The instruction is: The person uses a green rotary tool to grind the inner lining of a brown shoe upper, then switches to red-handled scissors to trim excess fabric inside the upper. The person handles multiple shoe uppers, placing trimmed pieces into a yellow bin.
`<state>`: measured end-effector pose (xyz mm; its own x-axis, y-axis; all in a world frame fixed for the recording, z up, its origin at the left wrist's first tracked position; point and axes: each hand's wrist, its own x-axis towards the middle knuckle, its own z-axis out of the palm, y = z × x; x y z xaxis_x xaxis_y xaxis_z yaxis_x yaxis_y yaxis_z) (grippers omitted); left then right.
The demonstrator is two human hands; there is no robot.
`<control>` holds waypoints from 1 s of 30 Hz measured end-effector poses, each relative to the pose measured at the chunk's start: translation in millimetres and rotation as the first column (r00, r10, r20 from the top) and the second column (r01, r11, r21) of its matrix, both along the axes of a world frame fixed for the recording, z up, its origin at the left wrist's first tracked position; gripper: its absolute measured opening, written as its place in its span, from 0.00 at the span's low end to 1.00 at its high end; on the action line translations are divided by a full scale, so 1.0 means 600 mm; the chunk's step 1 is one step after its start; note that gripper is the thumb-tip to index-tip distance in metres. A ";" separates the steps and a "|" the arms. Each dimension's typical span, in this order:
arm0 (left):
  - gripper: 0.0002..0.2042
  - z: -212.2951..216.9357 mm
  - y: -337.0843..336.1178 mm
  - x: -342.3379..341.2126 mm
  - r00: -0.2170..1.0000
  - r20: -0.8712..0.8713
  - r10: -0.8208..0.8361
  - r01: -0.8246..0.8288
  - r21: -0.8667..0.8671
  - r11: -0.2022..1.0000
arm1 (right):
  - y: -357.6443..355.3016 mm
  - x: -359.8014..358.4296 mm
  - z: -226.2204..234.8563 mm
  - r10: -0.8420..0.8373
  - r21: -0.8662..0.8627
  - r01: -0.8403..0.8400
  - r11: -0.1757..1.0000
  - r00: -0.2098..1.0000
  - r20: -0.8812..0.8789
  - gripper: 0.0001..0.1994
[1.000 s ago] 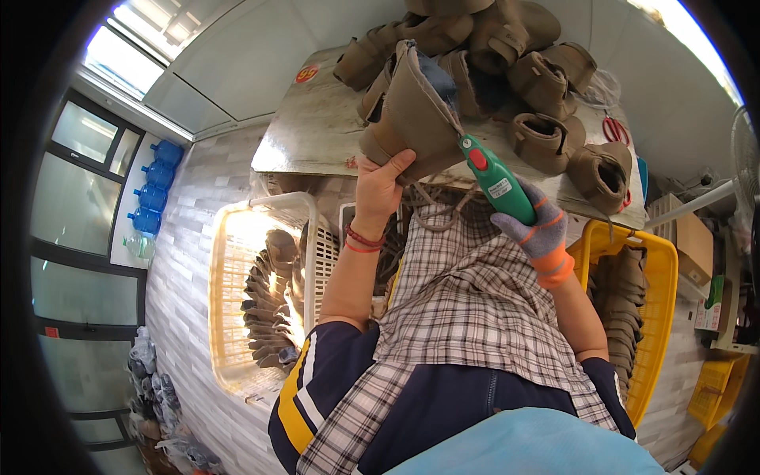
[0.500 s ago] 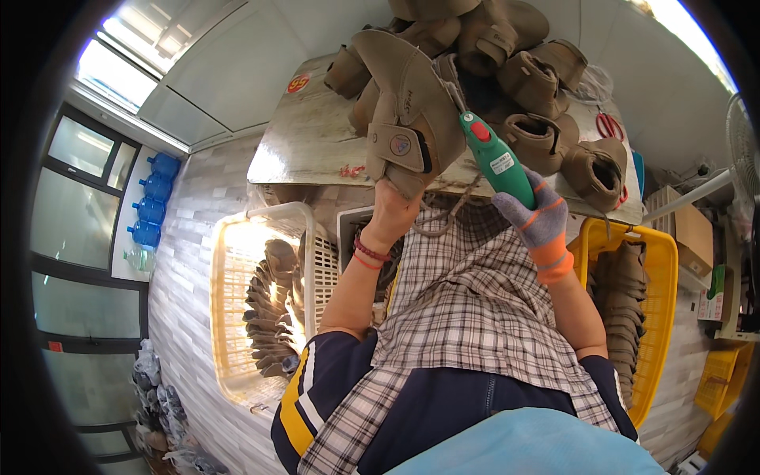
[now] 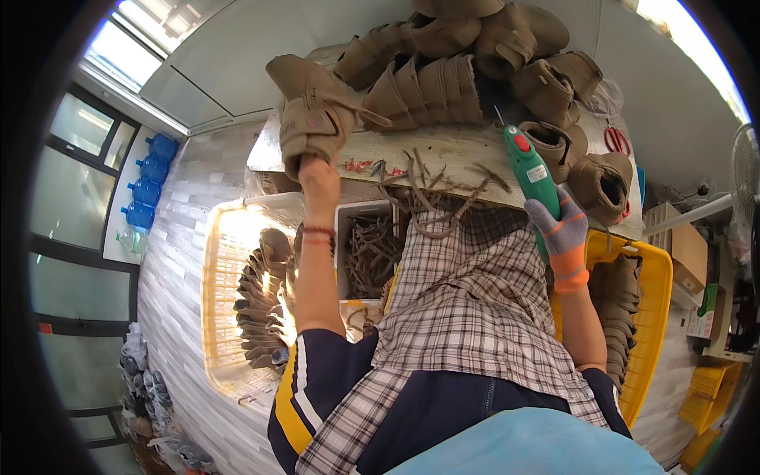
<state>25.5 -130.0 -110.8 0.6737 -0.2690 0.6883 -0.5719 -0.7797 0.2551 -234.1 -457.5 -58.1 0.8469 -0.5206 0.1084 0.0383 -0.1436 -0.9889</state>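
My bare left hand [image 3: 319, 188] is closed around the lower end of a brown shoe upper [image 3: 313, 119], raised over the table's left part. The upper has a strap with a round badge, and a narrow strip sticks out on its right. In my right hand [image 3: 564, 237], in a grey and orange glove, is a green handheld power tool [image 3: 532, 170] with a red button. Its thin metal tip points up and away, apart from the upper. Nested brown uppers [image 3: 423, 93] lie on the table [image 3: 467, 146], and brown trimmed strips [image 3: 431, 186] lie along its near edge.
Below the table, a crate [image 3: 343, 237] holds many brown strips. Stacked uppers fill a pale basket [image 3: 210, 293] on the left and a yellow basket [image 3: 659, 317] on the right. Red-handled scissors [image 3: 616, 140] lie at the table's right. More uppers [image 3: 546, 87] are piled at the back.
The upper has moved left with my left hand, away from the tool's tip. My right hand has moved slightly right and down with the tool. The nested uppers and loose strips are now uncovered.
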 end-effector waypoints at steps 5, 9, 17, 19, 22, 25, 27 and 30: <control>0.06 -0.008 0.080 0.173 0.970 -0.055 0.236 -0.185 0.462 0.867 | 0.006 -0.016 -0.041 0.014 -0.026 -0.016 1.000 0.997 -0.073 0.22; 0.07 -0.032 0.071 0.213 0.926 0.178 0.333 -0.364 0.189 0.912 | 0.000 -0.041 -0.053 -0.003 0.051 0.008 0.999 0.994 -0.110 0.20; 0.20 -0.100 -0.101 0.178 0.641 -0.422 -0.642 -0.143 -0.886 0.440 | 0.000 -0.053 -0.054 -0.019 0.037 0.025 0.999 0.988 -0.152 0.20; 0.24 -0.070 -0.130 0.168 0.481 -0.433 -0.762 -0.210 -0.901 0.379 | 0.007 -0.049 -0.051 0.018 0.082 -0.007 0.997 0.991 -0.130 0.19; 0.17 -0.044 -0.168 0.157 0.374 -0.469 -0.800 -0.267 -0.881 0.391 | 0.016 -0.045 -0.055 0.009 0.086 0.002 0.996 0.992 -0.126 0.19; 0.18 -0.064 -0.150 0.171 0.575 -0.473 -0.667 -0.029 -0.827 0.561 | 0.021 -0.036 -0.054 -0.009 0.009 0.010 1.000 0.987 -0.163 0.20; 0.22 -0.034 -0.149 0.132 0.715 -0.481 -0.508 0.067 -0.676 0.734 | 0.013 -0.036 -0.056 -0.017 -0.017 0.013 1.000 0.980 -0.200 0.21; 0.20 0.033 -0.092 0.048 0.823 -0.463 -0.329 0.069 -0.494 0.867 | 0.010 -0.031 -0.054 -0.010 -0.014 0.008 1.000 0.985 -0.171 0.22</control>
<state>54.6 -185.5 -90.9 0.9242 -0.1968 0.3273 -0.3802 -0.3918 0.8378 -252.8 -451.5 -90.4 0.8490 -0.5275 -0.0302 -0.1322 -0.1567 -0.9788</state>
